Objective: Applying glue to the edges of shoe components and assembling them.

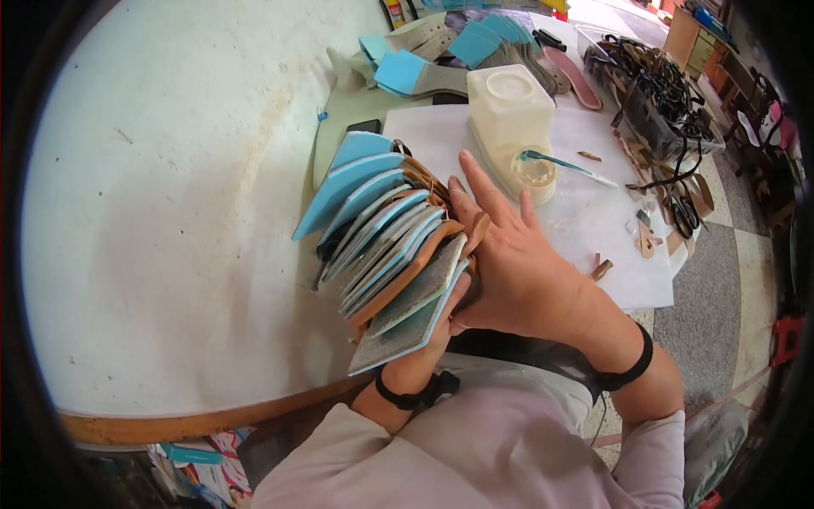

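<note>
A thick bundle of shoe insoles (398,246) fans out above the table edge in front of me. Their blue and grey ends point left, with some brown edges and straps among them. My left hand (443,332) is closed round the bundle from below, mostly hidden behind the nearest grey-and-blue piece. My right hand (521,271) lies against the bundle's right side, its fingers stretched out and apart. Just beyond its fingertips are a white plastic container (510,102), tilted over, and a small round opening with whitish paste (534,170); a blue-handled brush (568,163) rests across it.
More blue-ended grey insoles (424,76) lie at the back beside a pink insole (573,78). A clear bin (653,93) of dark straps stands far right, near black scissors (683,210). Leather scraps (602,270) lie on the white sheet (636,284). The white table (170,254) extends left.
</note>
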### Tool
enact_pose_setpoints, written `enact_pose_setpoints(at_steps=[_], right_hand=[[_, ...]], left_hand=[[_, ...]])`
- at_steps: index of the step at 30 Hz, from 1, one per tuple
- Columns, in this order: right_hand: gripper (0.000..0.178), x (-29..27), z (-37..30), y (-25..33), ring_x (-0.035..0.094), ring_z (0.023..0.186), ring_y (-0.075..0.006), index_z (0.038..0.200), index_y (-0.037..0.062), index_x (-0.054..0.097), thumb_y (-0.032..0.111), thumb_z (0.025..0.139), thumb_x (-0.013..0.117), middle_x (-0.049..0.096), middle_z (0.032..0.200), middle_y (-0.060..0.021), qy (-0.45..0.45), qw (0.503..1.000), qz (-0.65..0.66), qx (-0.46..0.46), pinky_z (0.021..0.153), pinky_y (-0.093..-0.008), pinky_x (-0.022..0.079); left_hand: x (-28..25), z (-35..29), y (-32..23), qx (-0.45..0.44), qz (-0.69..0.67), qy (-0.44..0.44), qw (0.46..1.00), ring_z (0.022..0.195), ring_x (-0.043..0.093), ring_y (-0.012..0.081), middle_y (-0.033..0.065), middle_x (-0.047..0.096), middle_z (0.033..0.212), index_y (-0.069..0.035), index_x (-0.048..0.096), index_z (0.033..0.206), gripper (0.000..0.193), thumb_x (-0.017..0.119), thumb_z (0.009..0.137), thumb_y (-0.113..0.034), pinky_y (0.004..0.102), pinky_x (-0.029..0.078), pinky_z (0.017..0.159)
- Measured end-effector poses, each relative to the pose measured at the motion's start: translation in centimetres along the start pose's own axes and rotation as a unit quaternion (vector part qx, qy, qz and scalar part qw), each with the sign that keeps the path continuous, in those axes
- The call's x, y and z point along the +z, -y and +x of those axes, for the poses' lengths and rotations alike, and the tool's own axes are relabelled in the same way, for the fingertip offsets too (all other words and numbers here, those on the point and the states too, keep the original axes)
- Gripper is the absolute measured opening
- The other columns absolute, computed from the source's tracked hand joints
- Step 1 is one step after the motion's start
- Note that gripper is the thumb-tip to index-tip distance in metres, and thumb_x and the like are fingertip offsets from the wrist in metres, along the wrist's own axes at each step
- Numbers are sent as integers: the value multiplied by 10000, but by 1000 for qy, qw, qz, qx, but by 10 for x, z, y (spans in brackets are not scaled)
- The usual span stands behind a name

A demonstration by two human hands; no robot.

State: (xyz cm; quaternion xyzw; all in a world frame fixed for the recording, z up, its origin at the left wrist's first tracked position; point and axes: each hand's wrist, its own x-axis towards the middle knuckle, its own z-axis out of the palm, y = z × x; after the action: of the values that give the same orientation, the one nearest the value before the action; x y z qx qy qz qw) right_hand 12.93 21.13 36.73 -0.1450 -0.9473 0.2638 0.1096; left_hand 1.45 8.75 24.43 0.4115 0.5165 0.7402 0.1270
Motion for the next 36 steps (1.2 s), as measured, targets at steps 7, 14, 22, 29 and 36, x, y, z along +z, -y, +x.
enact_pose_setpoints(at_steps=[7,14,22,29,36], right_hand=[[875,-13,6,11,467,1482,-447,1449,-17,579,242,702,956,524,1550,-252,49,999,12,21,1175,-613,444],[774,-36,10,21,639,1275,-433,1396,-30,616,165,721,942,639,1420,-232,41,975,216,-8,1098,-456,528],[1456,-2,-9,-21,434,1524,-464,1728,24,190,515,639,1021,404,1644,-279,29,995,91,-42,1253,-742,288],[1493,18,-8,-2,450,1455,-467,1730,-31,123,421,640,1037,379,1640,-295,-37,993,97,-58,1236,-505,386],[1467,7,-16,-3,445,1447,-460,1739,-14,92,306,651,1022,412,1589,-293,-30,984,176,-29,1231,-493,396]], left_hand=[[3,3,-8,-151,-237,-49,959,1256,682,260,165,677,1420,46,590,1465,510,635,983,-115,408,564,1068],[-2,21,-13,-147,-305,-153,929,1328,644,291,157,638,1452,10,545,1520,579,666,968,-116,452,541,1130],[-15,37,-45,-114,-336,-130,926,1384,614,314,154,617,1510,-23,488,1578,710,655,956,-321,486,480,1197],[-10,39,-55,-142,-345,-84,924,1367,631,326,181,624,1492,-3,487,1569,732,658,921,-298,494,495,1191],[-22,36,-48,-171,-360,14,917,1390,611,325,175,588,1536,-10,434,1604,843,789,919,-349,495,504,1188]])
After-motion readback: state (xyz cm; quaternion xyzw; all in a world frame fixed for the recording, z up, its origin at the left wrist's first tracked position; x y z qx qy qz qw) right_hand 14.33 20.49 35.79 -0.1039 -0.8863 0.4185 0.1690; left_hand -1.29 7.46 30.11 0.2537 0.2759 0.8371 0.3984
